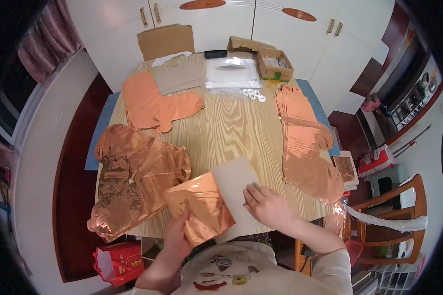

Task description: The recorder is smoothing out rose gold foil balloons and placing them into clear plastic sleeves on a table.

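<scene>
A flat copper foil balloon, folded into a rectangle point(202, 206), is gripped at its near left edge by my left hand point(178, 232), thumb on top. It partly covers a grey cardboard sheet point(236, 184) at the front of the table. My right hand point(267, 204) lies on the right part of that sheet, fingers stretched out and holding nothing. To the left, unfolded copper foil balloons point(138, 172) spread over the table edge. A further stack of flat balloons point(155, 105) lies behind them. More balloons point(307, 147) lie along the right side.
At the back of the wood-grain table point(231, 128) are clear plastic bags point(234, 73), white rings point(253, 94), a small cardboard box point(275, 66) and a black case point(215, 54). A wooden chair point(413, 216) stands right; a red bag point(120, 263) is on the floor at left.
</scene>
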{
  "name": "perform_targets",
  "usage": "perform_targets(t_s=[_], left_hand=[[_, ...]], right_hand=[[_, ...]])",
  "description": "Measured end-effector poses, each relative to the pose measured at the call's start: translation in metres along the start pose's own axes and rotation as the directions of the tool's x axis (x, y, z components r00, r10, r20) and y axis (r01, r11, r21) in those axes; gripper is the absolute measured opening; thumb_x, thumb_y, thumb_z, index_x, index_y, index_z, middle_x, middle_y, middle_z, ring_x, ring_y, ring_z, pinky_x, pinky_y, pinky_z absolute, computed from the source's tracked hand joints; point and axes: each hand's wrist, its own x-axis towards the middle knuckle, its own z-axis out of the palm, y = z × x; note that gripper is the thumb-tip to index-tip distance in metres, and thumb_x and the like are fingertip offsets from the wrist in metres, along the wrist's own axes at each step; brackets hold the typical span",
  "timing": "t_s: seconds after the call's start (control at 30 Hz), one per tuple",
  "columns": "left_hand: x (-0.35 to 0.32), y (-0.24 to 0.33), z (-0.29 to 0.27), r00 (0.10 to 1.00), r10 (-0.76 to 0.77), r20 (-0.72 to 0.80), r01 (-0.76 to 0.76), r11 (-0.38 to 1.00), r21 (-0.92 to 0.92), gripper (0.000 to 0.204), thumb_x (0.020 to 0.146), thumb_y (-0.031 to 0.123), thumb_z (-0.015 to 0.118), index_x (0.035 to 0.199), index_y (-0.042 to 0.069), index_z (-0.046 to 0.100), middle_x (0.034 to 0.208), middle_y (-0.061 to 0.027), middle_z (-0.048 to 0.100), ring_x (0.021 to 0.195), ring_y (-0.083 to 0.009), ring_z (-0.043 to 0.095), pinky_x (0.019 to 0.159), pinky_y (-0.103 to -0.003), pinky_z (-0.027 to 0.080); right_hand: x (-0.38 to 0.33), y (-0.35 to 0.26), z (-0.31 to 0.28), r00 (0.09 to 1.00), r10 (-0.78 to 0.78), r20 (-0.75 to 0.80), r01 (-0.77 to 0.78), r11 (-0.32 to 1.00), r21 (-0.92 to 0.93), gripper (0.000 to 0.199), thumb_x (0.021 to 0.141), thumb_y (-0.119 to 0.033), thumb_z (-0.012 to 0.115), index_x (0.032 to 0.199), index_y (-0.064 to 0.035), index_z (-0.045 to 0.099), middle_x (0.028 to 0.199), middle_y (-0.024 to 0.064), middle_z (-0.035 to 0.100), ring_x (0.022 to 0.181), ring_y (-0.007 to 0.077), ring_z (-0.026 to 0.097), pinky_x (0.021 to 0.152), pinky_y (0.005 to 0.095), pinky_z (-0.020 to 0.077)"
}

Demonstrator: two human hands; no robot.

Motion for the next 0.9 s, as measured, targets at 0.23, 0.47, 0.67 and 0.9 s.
perform_targets(t_s=[0.23,0.47,0.67,0.9], left_hand=[[0.015,-0.016,0.033,0.98,-0.193,-0.05,0.193,0.981,-0.006,0.035,0.102,0.015,0.043,0.133,-0.002,0.043,0.126,-0.0163,0.057,0.112,-0.0311,0.061,0.096,-0.048,0.053],[0.034,-0.021,0.039,0.961,-0.266,0.081,0.267,0.964,-0.008,0.035,0.103,0.016,0.041,0.134,0.0,0.043,0.128,-0.0156,0.057,0.113,-0.0316,0.061,0.097,-0.049,0.052],[0.037,-0.021,0.042,0.956,-0.287,0.061,0.286,0.958,0.02,0.036,0.104,0.017,0.038,0.136,0.0,0.04,0.131,-0.0174,0.053,0.117,-0.0326,0.058,0.098,-0.052,0.05],[0.029,-0.012,0.017,0.96,0.015,0.278,-0.093,0.958,0.272,0.04,0.099,0.007,0.044,0.138,0.002,0.039,0.135,-0.0161,0.049,0.127,-0.0315,0.05,0.108,-0.047,0.042]], right_hand=[[0.001,0.021,-0.007,0.98,0.198,0.034,-0.193,0.879,0.437,0.032,0.09,-0.017,0.063,0.114,0.0031,0.063,0.119,0.0164,0.063,0.113,0.0325,0.059,0.093,0.0399,0.0498],[0.024,0.059,0.017,0.99,-0.119,0.079,0.068,0.877,0.476,0.066,0.093,-0.04,0.059,0.14,0.0031,0.042,0.145,0.0217,0.043,0.136,0.0354,0.04,0.113,0.0472,0.0319],[0.026,0.052,0.026,0.967,-0.171,0.19,0.099,0.937,0.335,0.081,0.093,-0.056,0.051,0.145,0.0043,0.034,0.153,0.02,0.033,0.144,0.0316,0.029,0.118,0.0489,0.0208],[0.025,0.052,0.029,0.958,-0.189,0.213,0.134,0.959,0.251,0.092,0.09,-0.064,0.049,0.147,0.0054,0.029,0.155,0.0213,0.028,0.146,0.032,0.024,0.119,0.0493,0.0175]])
